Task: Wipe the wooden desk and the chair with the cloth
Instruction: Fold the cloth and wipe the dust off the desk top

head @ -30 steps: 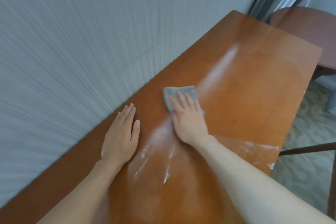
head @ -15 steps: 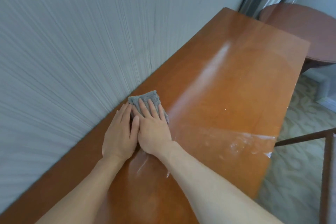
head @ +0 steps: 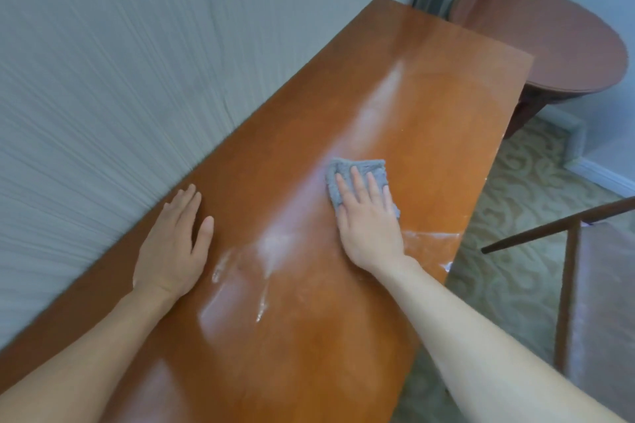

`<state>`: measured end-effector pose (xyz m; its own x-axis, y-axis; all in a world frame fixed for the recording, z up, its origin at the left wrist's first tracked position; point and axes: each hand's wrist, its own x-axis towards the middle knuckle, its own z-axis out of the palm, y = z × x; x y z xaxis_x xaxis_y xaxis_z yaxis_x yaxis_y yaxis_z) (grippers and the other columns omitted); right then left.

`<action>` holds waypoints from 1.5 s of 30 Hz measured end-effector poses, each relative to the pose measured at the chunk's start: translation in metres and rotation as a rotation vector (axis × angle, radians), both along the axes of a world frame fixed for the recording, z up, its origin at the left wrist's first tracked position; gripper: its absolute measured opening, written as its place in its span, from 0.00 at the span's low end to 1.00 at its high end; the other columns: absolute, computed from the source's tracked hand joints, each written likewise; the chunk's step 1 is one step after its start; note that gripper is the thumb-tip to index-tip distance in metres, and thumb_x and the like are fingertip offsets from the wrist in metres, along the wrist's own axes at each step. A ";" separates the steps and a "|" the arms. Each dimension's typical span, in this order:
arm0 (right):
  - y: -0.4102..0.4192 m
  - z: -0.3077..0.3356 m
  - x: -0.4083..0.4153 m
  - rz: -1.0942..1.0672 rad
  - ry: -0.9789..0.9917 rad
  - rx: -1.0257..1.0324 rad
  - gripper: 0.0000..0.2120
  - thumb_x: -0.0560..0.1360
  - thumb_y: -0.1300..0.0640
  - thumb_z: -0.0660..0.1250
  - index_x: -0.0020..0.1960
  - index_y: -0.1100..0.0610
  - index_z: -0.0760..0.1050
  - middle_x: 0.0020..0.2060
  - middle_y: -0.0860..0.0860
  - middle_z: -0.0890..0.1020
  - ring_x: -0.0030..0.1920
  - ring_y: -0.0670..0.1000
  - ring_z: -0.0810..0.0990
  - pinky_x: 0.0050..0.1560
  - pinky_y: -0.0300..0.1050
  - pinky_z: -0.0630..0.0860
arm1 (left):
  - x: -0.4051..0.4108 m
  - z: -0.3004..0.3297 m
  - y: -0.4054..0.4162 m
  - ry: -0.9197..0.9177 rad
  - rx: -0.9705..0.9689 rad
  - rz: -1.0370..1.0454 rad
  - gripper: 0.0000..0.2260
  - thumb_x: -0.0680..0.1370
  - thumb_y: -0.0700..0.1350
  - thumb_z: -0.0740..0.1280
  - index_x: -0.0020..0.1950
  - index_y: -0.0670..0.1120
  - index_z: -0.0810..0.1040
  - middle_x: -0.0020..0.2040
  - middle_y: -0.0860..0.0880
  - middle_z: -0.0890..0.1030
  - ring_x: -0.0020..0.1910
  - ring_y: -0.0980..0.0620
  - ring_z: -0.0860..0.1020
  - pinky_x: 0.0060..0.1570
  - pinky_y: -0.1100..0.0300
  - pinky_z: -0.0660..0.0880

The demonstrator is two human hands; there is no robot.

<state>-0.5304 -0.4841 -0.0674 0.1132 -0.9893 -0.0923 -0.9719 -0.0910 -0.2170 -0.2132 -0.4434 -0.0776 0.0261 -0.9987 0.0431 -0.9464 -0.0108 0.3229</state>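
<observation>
Your table (head: pixel 429 106), the long orange-brown wooden top, runs from the lower left of the frame up to the upper right along the pale wall (head: pixel 137 45), with a round side table (head: pixel 549 45) beyond its far end and part of the chair (head: pixel 570 271) showing dark at the right edge. Your left hand (head: pixel 171 247) lies flat and released on the wood at centre left, bracing, holding nothing. Your right hand (head: pixel 369 216) sits at the centre, palm down and fingers spread, its grip simply pressing the grey cloth (head: pixel 357 172) onto the table rather than clenching it. Half a second ago that cloth was up against the wall beside your left hand; now it has swept across toward the right edge, so you are working the top in side-to-side passes. Whitish streaks (head: pixel 264 247) remain between your hands and near the right edge (head: pixel 429 235), so the table likely needs more passes, and the chair looks not yet wiped.
</observation>
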 end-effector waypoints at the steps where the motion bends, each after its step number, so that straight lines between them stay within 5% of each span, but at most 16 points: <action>1: 0.001 -0.001 -0.016 -0.035 0.007 -0.007 0.31 0.78 0.47 0.42 0.81 0.49 0.57 0.81 0.51 0.57 0.80 0.58 0.54 0.79 0.59 0.50 | 0.000 -0.001 0.000 -0.005 0.001 0.003 0.34 0.84 0.63 0.45 0.81 0.42 0.64 0.82 0.47 0.61 0.82 0.49 0.57 0.81 0.51 0.53; 7: 0.015 -0.004 -0.091 -0.202 0.032 -0.046 0.27 0.84 0.52 0.47 0.82 0.50 0.51 0.82 0.52 0.54 0.81 0.58 0.51 0.79 0.60 0.48 | -0.001 0.000 0.001 -0.005 -0.009 0.025 0.34 0.84 0.63 0.45 0.81 0.43 0.63 0.82 0.47 0.61 0.82 0.49 0.58 0.80 0.52 0.54; 13: 0.009 -0.002 -0.063 -0.319 0.017 0.036 0.28 0.83 0.53 0.48 0.82 0.48 0.47 0.82 0.51 0.48 0.81 0.57 0.43 0.79 0.60 0.41 | -0.004 0.000 0.002 0.022 -0.020 0.037 0.29 0.86 0.59 0.48 0.82 0.44 0.63 0.82 0.48 0.61 0.82 0.49 0.57 0.79 0.51 0.56; 21: 0.049 0.006 0.140 0.148 -0.111 0.003 0.31 0.81 0.52 0.56 0.82 0.51 0.52 0.82 0.54 0.50 0.81 0.59 0.44 0.79 0.61 0.38 | -0.003 0.006 0.002 0.146 -0.044 0.059 0.29 0.84 0.59 0.49 0.80 0.44 0.66 0.81 0.48 0.65 0.81 0.52 0.60 0.79 0.51 0.57; 25: 0.080 -0.001 0.205 0.262 -0.130 0.000 0.33 0.81 0.52 0.54 0.83 0.55 0.45 0.82 0.53 0.52 0.81 0.59 0.44 0.79 0.61 0.40 | 0.003 0.007 0.002 0.278 -0.044 0.086 0.28 0.82 0.56 0.50 0.78 0.45 0.70 0.79 0.49 0.68 0.80 0.53 0.62 0.79 0.52 0.59; 32: 0.077 -0.004 0.135 0.130 -0.123 -0.069 0.29 0.80 0.52 0.55 0.81 0.50 0.57 0.81 0.52 0.56 0.81 0.57 0.51 0.80 0.58 0.44 | 0.003 0.004 0.001 0.162 -0.045 0.031 0.31 0.83 0.61 0.51 0.78 0.45 0.70 0.80 0.50 0.67 0.81 0.53 0.61 0.79 0.52 0.58; 41: 0.065 -0.004 0.013 -0.134 -0.035 -0.025 0.28 0.84 0.52 0.50 0.82 0.47 0.49 0.82 0.49 0.49 0.82 0.55 0.45 0.80 0.56 0.42 | -0.012 0.017 0.007 0.006 0.034 0.011 0.31 0.85 0.62 0.54 0.81 0.43 0.63 0.83 0.47 0.60 0.82 0.47 0.55 0.80 0.47 0.55; 45: 0.076 -0.005 -0.034 -0.254 0.024 -0.058 0.27 0.84 0.53 0.50 0.82 0.49 0.51 0.82 0.51 0.52 0.81 0.56 0.49 0.80 0.56 0.46 | -0.050 0.020 0.006 -0.017 0.008 -0.231 0.33 0.83 0.62 0.51 0.81 0.42 0.63 0.83 0.47 0.60 0.83 0.51 0.55 0.81 0.52 0.50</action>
<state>-0.5642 -0.4080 -0.0720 -0.1415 -0.9894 -0.0340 -0.9700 0.1454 -0.1948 -0.2637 -0.4369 -0.0580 -0.2039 -0.9784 0.0336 -0.9294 0.2043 0.3075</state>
